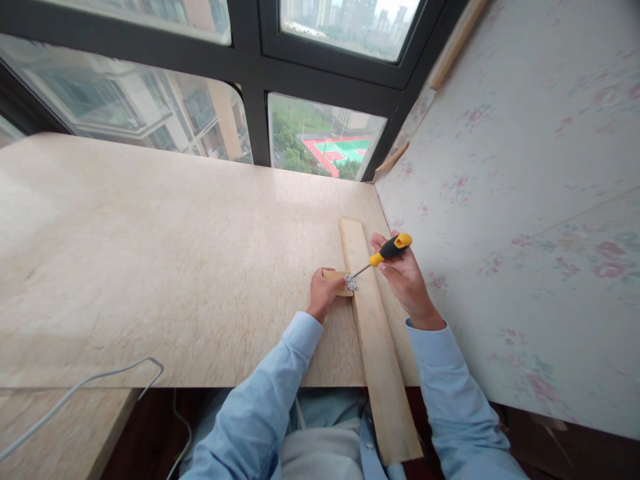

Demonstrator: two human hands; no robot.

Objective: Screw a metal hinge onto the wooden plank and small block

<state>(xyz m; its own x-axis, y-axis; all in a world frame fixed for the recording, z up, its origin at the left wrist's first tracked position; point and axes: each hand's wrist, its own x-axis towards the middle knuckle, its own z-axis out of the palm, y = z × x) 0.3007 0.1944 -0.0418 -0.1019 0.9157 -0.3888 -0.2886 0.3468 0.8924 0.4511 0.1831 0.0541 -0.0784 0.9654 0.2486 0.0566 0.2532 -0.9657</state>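
Left hand (324, 288): closed around the small wood block (334, 274), holding it down on the bench (150, 253) near the right edge
Right hand (403, 273): fingers wrapped around the handle of the screwdriver (387, 250), lifted a little above the long plank (375, 333)
Screwdriver: yellow and black handle, thin metal shaft, tilted with the tip pointing down and to the left; the tip rests on the metal hinge (352, 284)
Writing: any marks on the screwdriver handle are too small to read
Metal hinge: small and shiny, sitting right where the small wood block meets the left side of the long plank
Small wood block: lies flat, its right end touching the long plank, partly hidden under the left hand
Long plank: pale wood, lies flat along the right edge of the bench; its near end sticks out past the near edge, over the person's lap
Bench: pale stone look with thin cracks in the pattern
White cable (75, 390): curls along the near edge by the near left corner
Sleeves (280, 387): light blue, on both arms
Window (320, 133): dark frame behind the far edge
Wall (525, 200): flowery paper, just beside the right edge
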